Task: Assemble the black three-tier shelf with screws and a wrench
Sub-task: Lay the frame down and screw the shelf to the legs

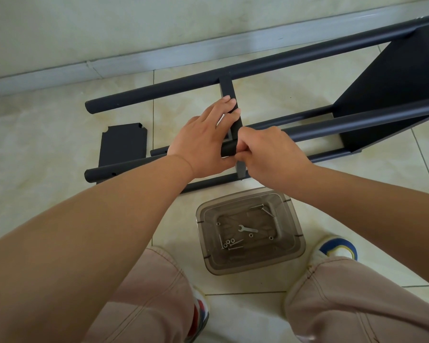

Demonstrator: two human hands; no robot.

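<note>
We see the shelf [258,68] lying on its side on the tiled floor [47,149], a matte black frame of round posts running left to right. One tier [391,95] is fixed at the right end, standing on edge between the posts. A second tier [229,95] sits near the middle, seen edge-on as a narrow black strip crossing from the far post toward us. A third panel [123,144] with notched corners lies flat on the floor at the left, partly under the near post.

Our left hand [203,142] lies against the middle tier, fingers straight along its left face and thumb under the near post. Our right hand [270,152] is curled tight at the joint where that tier meets the near post; whatever it pinches is hidden by the fingers.

The wrench [247,229] lies in a clear tub [208,211] just on our side of the frame, among loose screws [234,248] and nuts [229,241].

The far post runs close along the baseboard [109,65], so there is little room behind. The post ends on the left stop well short of the frame's edge, with bare tile beyond. The tub sits between our knees [357,305], just beside the lowest post, with a shoe [337,248] to its right.
</note>
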